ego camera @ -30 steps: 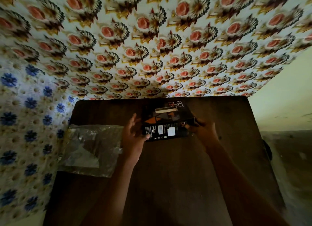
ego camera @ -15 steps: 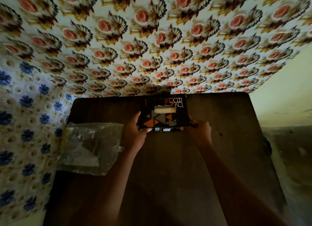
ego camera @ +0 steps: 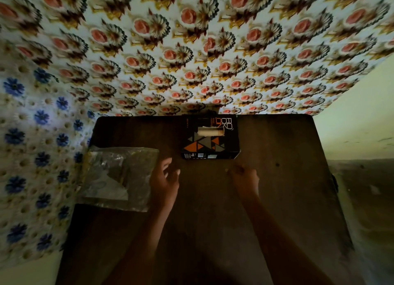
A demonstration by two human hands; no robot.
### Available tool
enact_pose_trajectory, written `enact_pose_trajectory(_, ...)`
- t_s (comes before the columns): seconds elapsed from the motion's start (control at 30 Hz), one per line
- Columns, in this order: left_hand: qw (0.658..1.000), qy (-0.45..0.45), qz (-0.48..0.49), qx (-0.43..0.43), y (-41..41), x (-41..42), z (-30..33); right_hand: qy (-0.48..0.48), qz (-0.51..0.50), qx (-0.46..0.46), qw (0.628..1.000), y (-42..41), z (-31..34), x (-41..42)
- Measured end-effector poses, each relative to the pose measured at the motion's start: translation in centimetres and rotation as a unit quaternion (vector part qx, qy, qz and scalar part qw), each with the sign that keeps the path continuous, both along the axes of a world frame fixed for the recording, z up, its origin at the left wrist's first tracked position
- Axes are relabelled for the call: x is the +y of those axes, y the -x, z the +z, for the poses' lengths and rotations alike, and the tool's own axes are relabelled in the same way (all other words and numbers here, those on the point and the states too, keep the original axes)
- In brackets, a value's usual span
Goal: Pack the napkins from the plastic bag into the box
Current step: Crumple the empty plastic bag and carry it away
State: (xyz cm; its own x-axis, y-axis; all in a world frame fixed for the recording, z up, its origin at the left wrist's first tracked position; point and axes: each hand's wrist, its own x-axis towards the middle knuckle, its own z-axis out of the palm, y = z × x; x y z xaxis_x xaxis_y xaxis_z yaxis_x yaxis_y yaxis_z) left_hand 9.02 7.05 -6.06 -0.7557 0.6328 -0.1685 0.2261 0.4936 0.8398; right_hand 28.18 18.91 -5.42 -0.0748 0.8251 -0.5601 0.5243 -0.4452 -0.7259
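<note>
A black box (ego camera: 210,136) with orange and grey triangles lies flat at the far middle of the dark wooden table (ego camera: 287,178). White napkin (ego camera: 211,132) shows through the slot in its top. A crumpled clear plastic bag (ego camera: 119,178) lies at the table's left edge and looks flat. My left hand (ego camera: 166,178) hovers between bag and box, fingers spread, holding nothing. My right hand (ego camera: 245,178) is just below the box's right corner, fingers curled in, apart from the box.
A flowered wall covering (ego camera: 191,50) rises right behind the table's far edge, and a blue-flowered cloth (ego camera: 32,157) hangs along the left side. A pale wall (ego camera: 358,125) and the floor lie to the right.
Both hands let go of the box and drew back toward me. The box was set down flat farther back, against the far edge of the table.
</note>
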Motion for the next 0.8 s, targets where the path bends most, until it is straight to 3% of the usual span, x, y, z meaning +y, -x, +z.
enact_pose_trajectory(0.17,0.993,0.024,0.077,0.083,-1.4,-8.2,-1.6,0.017,0.094,0.015,0.995,2.7,-1.3,-6.3)
enact_pose_trajectory(0.23,0.980,0.085,0.130,0.123,0.0,-10.3,-2.1,0.010,0.139,0.028,0.990,4.9,-1.6,-7.9)
enact_pose_trajectory(0.33,0.949,0.205,0.223,0.086,2.9,-11.7,-1.6,0.004,0.203,0.039,0.978,8.8,-1.4,-9.2)
enact_pose_trajectory(0.4,0.934,0.231,0.267,0.052,4.5,-12.1,-1.3,-0.010,0.257,0.042,0.965,11.6,-0.8,-9.5)
enact_pose_trajectory(0.53,0.915,0.190,0.353,-0.045,7.6,-12.3,-2.0,-0.031,0.312,0.023,0.949,17.2,0.1,-8.9)
enact_pose_trajectory(0.7,0.891,0.061,0.434,-0.117,10.8,-12.2,-2.2,-0.132,0.365,0.039,0.921,22.8,-0.3,-8.5)
enact_pose_trajectory(0.8,0.873,0.080,0.458,-0.146,12.5,-12.1,-2.1,-0.177,0.489,-0.078,0.851,26.9,-1.8,-7.3)
